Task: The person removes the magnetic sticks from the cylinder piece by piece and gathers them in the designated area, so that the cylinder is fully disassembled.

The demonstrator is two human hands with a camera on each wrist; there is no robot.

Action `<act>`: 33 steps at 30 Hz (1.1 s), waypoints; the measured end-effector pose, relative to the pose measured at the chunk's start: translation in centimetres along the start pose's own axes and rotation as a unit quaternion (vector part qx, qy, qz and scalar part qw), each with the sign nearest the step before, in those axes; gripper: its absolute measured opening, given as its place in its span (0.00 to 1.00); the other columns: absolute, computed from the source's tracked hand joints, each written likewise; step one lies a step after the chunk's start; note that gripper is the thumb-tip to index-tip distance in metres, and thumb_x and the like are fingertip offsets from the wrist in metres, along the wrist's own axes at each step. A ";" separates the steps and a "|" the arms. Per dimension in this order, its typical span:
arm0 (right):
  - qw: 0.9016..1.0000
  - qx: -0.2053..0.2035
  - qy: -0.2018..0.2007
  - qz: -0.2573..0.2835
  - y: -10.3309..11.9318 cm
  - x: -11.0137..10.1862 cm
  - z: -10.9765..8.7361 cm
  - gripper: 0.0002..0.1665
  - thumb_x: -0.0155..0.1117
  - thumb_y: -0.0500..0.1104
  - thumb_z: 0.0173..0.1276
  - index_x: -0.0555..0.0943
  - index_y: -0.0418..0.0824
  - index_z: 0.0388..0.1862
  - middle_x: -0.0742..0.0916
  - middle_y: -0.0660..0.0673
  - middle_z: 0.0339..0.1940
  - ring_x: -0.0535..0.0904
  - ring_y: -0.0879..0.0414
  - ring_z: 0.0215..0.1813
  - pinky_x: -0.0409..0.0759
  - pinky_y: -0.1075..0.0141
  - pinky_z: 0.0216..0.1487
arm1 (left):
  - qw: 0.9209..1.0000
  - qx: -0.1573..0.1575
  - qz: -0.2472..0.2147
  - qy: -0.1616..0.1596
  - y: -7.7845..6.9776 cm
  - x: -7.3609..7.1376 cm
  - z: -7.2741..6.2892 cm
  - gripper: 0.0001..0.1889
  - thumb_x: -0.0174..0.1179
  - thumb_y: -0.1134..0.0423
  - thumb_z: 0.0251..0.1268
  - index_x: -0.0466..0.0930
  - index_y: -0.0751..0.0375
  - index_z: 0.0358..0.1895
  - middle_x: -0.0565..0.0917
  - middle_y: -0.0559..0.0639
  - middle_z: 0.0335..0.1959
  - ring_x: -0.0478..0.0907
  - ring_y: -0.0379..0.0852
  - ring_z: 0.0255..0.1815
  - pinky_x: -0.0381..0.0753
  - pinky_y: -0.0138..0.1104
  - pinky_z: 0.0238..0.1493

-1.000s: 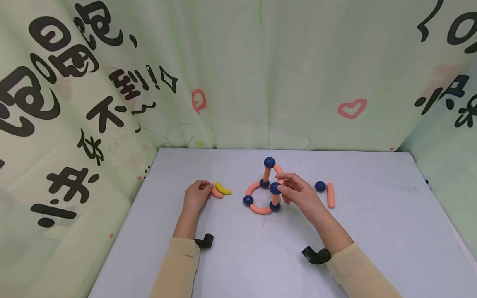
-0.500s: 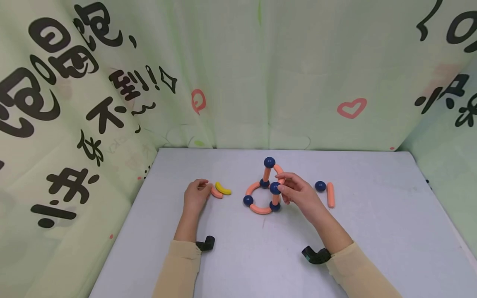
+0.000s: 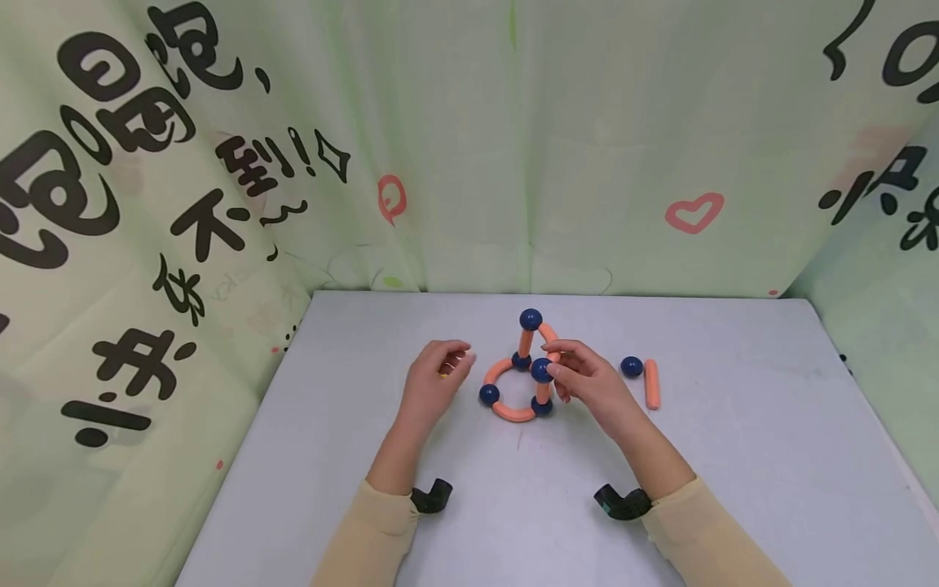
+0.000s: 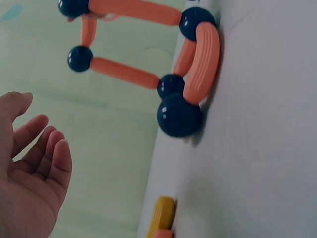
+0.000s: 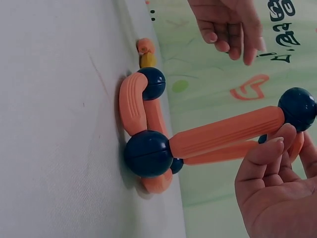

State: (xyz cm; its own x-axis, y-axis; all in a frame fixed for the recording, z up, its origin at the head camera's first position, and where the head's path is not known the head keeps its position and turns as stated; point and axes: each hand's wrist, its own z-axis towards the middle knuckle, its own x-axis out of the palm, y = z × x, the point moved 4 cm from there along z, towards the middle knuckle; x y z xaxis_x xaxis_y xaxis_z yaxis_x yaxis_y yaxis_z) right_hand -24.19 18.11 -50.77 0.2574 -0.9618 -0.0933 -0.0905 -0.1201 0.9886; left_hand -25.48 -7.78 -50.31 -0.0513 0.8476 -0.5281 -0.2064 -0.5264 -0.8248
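Note:
A frame of magnetic rods and balls stands on the table: orange curved rods (image 3: 513, 415) and blue balls (image 3: 488, 395) form a lower ring, with orange straight rods (image 5: 228, 131) rising from it. My right hand (image 3: 587, 383) holds its top at the near upper blue ball (image 3: 541, 370) and the upper curved rod (image 3: 547, 333). My left hand (image 3: 434, 379) hovers left of the frame, apart from it, fingers loosely curled around nothing. Below that hand lie a yellow curved rod (image 4: 163, 214) and an orange curved rod (image 5: 145, 45), mostly hidden in the head view.
A loose blue ball (image 3: 632, 367) and an orange straight rod (image 3: 652, 385) lie right of my right hand. The white table (image 3: 734, 456) ends at a printed green curtain (image 3: 587, 147) behind and on both sides.
My left hand has left the spot beside the loose curved rods and moved right and up towards the frame, now covering those rods. My right hand and the frame stay put.

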 end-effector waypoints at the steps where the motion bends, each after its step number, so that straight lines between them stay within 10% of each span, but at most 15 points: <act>1: 1.000 0.000 0.000 -0.001 0.0 0.0 0.0 0.27 0.62 0.53 0.72 0.72 0.47 0.66 0.79 0.47 0.45 0.74 0.54 0.33 0.79 0.64 0.36 | 1.000 0.015 -0.001 0.017 -0.7 0.5 -0.2 0.17 0.61 0.50 0.70 0.81 0.52 0.55 0.81 0.46 0.46 0.77 0.40 0.43 0.82 0.31 0.45; 10: 1.000 -0.012 0.005 -0.002 0.2 0.0 -0.1 0.27 0.58 0.56 0.74 0.72 0.47 0.66 0.80 0.48 0.40 0.75 0.55 0.32 0.80 0.63 0.37 | 0.989 0.060 -0.038 0.132 -4.2 4.3 -1.4 0.25 0.62 0.48 0.68 0.74 0.53 0.64 0.79 0.51 0.51 0.79 0.46 0.50 0.83 0.37 0.54; 33: 0.999 0.013 -0.020 -0.023 0.3 -1.3 0.5 0.29 0.53 0.60 0.76 0.68 0.60 0.73 0.82 0.42 0.34 0.79 0.46 0.38 0.83 0.65 0.41 | 0.990 0.064 -0.027 0.124 -6.3 7.2 -1.4 0.24 0.64 0.47 0.66 0.75 0.50 0.61 0.76 0.45 0.45 0.76 0.36 0.42 0.84 0.42 0.49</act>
State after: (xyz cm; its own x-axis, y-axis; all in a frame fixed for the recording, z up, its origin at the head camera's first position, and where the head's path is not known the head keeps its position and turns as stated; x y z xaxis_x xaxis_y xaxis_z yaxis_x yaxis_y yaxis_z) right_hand -25.03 19.15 -50.44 0.2229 -0.9643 -0.1428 -0.1056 -0.1696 0.9798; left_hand -23.23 1.54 -49.22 0.2016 0.8237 -0.5299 -0.3258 -0.4538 -0.8294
